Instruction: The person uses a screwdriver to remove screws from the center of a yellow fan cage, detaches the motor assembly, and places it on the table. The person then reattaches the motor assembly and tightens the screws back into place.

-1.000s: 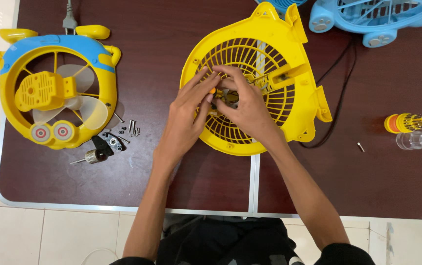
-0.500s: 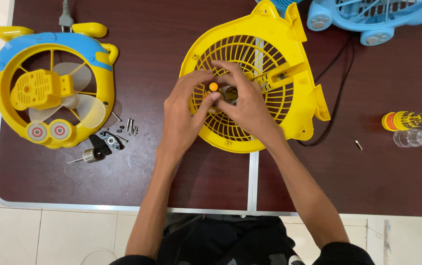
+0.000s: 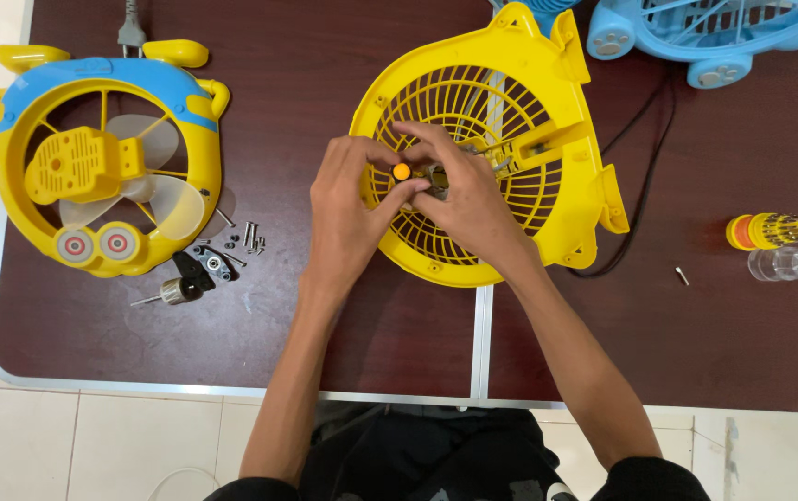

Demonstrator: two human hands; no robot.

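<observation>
I see no labels, signs or screens here; only a small clear plastic case (image 3: pixel 788 263) lies at my right edge.

- The centre of the yellow fan grille (image 3: pixel 510 111), at mid-frame, is being covered by the left hand (image 3: pixel 348 218) and the right hand (image 3: pixel 468 204); the small metal part beside the orange-tipped tool (image 3: pixel 402 172) is being hidden too much to be identified.
- The blue fan housing (image 3: pixel 723 37) is being cut off by the upper right edge.
- The grey plug (image 3: pixel 130 35) is being cropped at the top edge.
- The small screws (image 3: pixel 252 237), left of centre, are being shown too small to count.
</observation>
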